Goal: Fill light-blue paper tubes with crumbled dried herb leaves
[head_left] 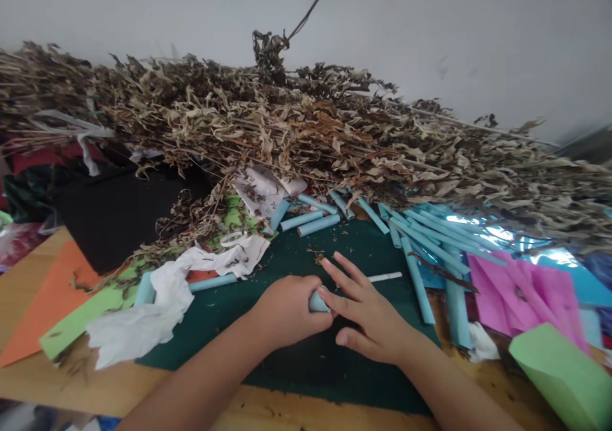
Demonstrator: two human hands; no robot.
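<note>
In the middle of the head view, my left hand (287, 310) is closed around a light blue paper roll (317, 303); only its end shows past the fingers. My right hand (366, 313) is open beside it, fingers spread, with a fingertip touching or very near the roll's end. Both hands are above a dark green sheet (306, 370). Just past my right hand lies a thin white stick (385, 277). Several short blue paper tubes (319, 225) lie at the sheet's far edge, and longer blue tubes (430, 241) are heaped to the right.
A large pile of dried leafy stems (296, 125) runs along the wall. Crumpled white tissue (165, 300), green paper (81, 326), orange paper (52, 310) and a black sheet (124, 214) lie left. Pink paper (530, 297) and a folded green paper (567, 370) lie right on the wooden table (115, 386).
</note>
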